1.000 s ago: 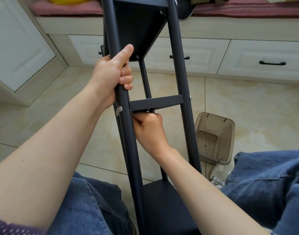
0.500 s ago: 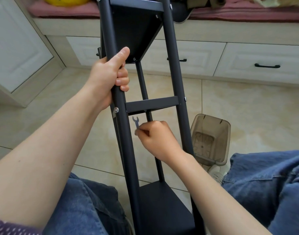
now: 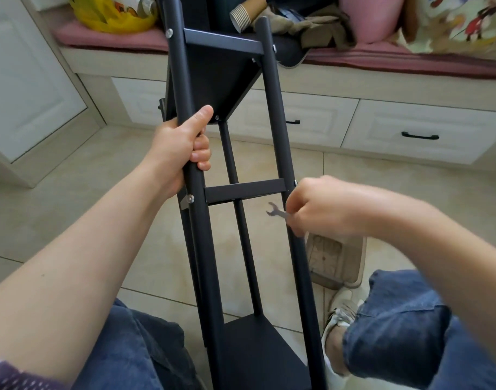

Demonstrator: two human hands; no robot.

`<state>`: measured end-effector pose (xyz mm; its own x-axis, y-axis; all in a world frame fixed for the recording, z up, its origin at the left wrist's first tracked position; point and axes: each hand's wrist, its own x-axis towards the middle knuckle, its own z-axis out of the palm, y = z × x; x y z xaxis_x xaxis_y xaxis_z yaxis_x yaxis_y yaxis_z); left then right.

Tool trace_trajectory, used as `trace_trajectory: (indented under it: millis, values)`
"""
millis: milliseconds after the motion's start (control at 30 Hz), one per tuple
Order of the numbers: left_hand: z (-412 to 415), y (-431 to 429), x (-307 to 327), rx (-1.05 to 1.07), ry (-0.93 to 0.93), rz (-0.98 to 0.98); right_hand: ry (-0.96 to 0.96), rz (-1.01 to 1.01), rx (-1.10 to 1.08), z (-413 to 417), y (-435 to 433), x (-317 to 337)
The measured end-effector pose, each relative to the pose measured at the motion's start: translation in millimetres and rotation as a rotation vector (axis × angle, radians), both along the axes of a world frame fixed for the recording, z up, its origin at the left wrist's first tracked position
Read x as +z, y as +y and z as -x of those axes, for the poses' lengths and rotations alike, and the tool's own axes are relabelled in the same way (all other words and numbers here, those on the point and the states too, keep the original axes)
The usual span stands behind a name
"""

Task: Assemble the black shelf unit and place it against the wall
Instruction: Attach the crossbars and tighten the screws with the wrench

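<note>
The black shelf unit (image 3: 277, 114) leans away from me between my knees, its round poles running up the middle of the view. A flat crossbar (image 3: 244, 190) joins the two front poles, with a triangular black shelf above and another low down. My left hand (image 3: 179, 149) grips the left pole just above the crossbar. My right hand (image 3: 322, 206) is at the right pole beside the crossbar's right end, pinching a small flat metal wrench (image 3: 275, 211) whose open jaw points left, clear of the bolts.
A translucent brown bin (image 3: 335, 260) stands on the tiled floor behind the right pole. A window seat with white drawers (image 3: 418, 133), a pink cushion and clutter runs across the back. A white cabinet (image 3: 30, 88) is at the left. My jeans-clad legs flank the unit.
My right hand came out from under the crossbar with the wrench and swung right, to the outside of the right pole. The view tilted up. My left hand kept its grip.
</note>
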<state>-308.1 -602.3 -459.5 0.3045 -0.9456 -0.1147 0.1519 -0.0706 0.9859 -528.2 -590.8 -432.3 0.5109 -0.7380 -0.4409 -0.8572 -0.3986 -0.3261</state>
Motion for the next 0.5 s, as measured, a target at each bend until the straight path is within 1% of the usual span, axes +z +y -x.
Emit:
trace_trajectory:
  millis: [167,233,367,500]
  values:
    - [0,2,0,-0.007,-0.002,0.011,-0.21,-0.002,-0.11,10,-37,4]
    - [0,3,0,-0.018,0.0,0.011,-0.259,-0.014,-0.16,12,-52,-1]
    - [0,2,0,-0.031,-0.002,0.013,-0.369,-0.114,-0.232,17,-73,-11]
    - [1,1,1,-0.058,-0.005,0.007,-0.606,-0.227,-0.241,16,-81,-17]
